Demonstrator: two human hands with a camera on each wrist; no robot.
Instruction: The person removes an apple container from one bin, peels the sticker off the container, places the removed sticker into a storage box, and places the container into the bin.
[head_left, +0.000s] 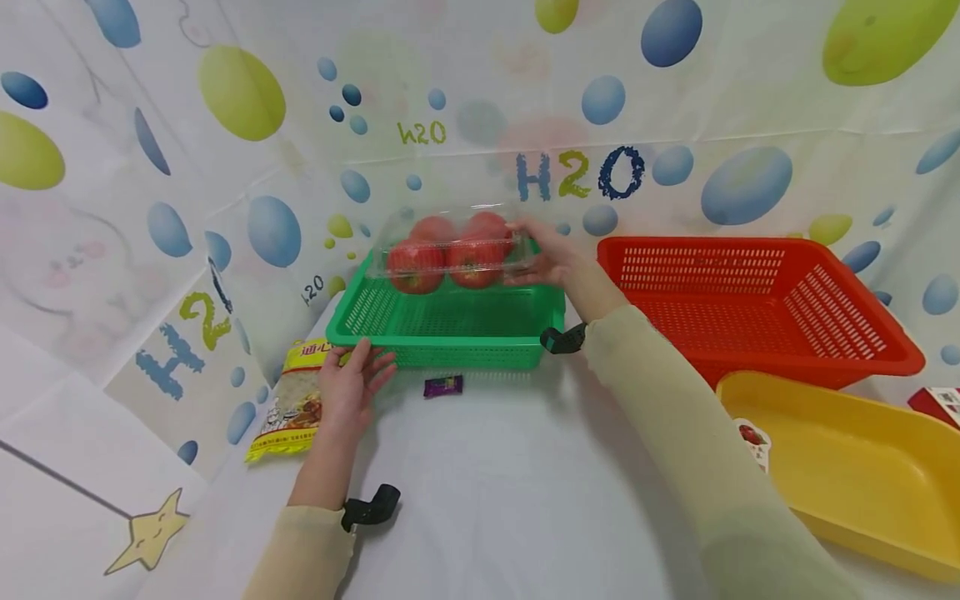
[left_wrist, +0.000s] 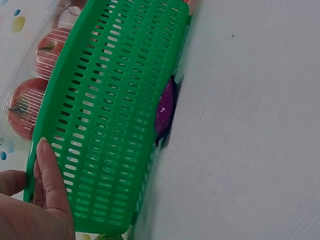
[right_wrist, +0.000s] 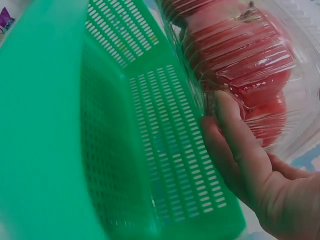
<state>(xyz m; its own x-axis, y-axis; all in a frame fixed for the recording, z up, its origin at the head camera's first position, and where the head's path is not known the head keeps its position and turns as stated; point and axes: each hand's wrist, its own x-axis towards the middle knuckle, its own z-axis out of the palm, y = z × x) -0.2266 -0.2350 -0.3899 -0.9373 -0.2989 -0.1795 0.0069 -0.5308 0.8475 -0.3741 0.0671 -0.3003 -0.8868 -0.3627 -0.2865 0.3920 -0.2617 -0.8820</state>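
A clear plastic box of red apples (head_left: 417, 265) is held above the back part of a green basket (head_left: 472, 341). My right hand (head_left: 551, 258) grips the box by its right end, fingers and thumb on the plastic, as the right wrist view also shows. My left hand (head_left: 348, 383) pinches the basket's front rim near its left corner. In the left wrist view, the left thumb (left_wrist: 12, 182) is on one side of the rim and the fingers lie along the outer wall. Within the basket, the visible floor is bare green mesh. A small purple wrapped snack (head_left: 443, 386) lies before the basket.
A yellow food packet (head_left: 288, 417) lies beside my left hand, against the wall cloth. To the right stand a red basket (head_left: 885, 350) and, nearer, a yellow tray (head_left: 862, 467). A red-and-white box (head_left: 941, 404) shows at the right edge.
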